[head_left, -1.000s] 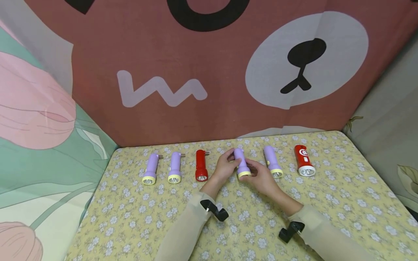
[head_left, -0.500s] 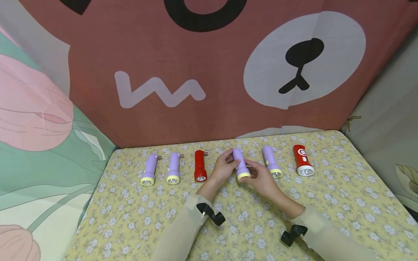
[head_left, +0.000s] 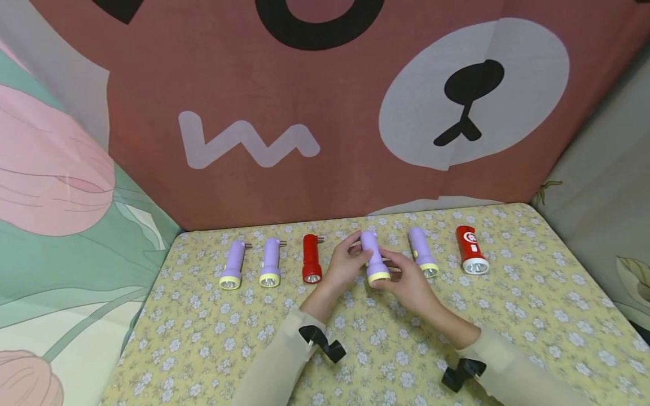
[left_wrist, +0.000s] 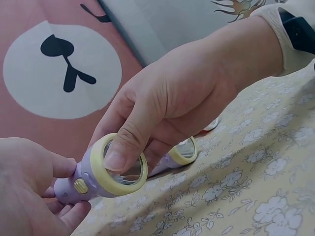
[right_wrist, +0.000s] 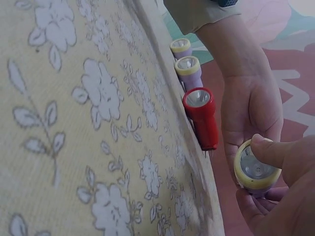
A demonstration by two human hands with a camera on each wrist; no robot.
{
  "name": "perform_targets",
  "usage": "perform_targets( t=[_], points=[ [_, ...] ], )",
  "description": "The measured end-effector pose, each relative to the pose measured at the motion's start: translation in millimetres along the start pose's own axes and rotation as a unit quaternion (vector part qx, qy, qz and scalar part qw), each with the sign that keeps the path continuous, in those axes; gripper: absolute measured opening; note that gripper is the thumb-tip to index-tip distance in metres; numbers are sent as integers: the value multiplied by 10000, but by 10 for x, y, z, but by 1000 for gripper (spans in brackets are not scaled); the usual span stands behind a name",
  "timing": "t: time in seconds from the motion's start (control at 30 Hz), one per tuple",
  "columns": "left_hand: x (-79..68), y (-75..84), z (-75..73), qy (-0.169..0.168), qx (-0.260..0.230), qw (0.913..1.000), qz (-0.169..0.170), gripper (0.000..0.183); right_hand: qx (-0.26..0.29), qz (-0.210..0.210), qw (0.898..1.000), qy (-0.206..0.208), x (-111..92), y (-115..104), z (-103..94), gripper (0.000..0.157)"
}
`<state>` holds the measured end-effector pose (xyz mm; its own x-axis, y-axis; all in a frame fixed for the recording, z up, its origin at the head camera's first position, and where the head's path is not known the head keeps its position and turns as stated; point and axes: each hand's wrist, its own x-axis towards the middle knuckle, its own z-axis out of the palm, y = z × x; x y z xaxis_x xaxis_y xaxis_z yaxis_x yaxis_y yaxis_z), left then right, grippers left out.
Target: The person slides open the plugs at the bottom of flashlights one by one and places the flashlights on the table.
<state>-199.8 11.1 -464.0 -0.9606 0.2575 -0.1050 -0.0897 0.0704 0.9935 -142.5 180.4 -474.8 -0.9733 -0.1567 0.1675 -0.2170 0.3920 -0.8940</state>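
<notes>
Both hands hold a purple flashlight with a pale yellow head ring (head_left: 372, 252) near the middle of the row, its lens end toward me in the head view. My left hand (head_left: 345, 265) grips the narrow purple body from the left, thumb on top. From the right, my right hand (head_left: 408, 279) pinches the yellow head end. In the left wrist view, the right thumb (left_wrist: 120, 152) lies across the lens, and a ribbed yellow switch (left_wrist: 80, 186) shows on the body's side. Seen from the right wrist, the flashlight's lens (right_wrist: 253, 164) faces the camera, partly covered by the thumb.
Left of the hands lie a red flashlight (head_left: 312, 259) and two purple flashlights (head_left: 271, 262) with metal plug prongs. To the right are another purple flashlight (head_left: 422, 252) and a red flashlight with a white head (head_left: 471, 248). A floral cloth (head_left: 376, 349) covers the table; printed curtains (head_left: 355, 180) hang behind.
Both hands keep hold of the purple flashlight, which has shifted only slightly. The two wrists have moved a little lower and farther apart in the head view. The other flashlights stay in place.
</notes>
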Motion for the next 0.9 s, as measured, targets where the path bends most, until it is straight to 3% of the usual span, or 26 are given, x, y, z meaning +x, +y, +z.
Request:
perform_targets(
  t=[0.63,0.9],
  points=[
    [-106,175,-86,-113,-87,9999,-21,60,105,11,9998,161,-87,-174,45,73],
    [-115,223,-126,-147,-189,9997,18,54,84,-170,9994,285,-102,-228,49,72]
  ],
)
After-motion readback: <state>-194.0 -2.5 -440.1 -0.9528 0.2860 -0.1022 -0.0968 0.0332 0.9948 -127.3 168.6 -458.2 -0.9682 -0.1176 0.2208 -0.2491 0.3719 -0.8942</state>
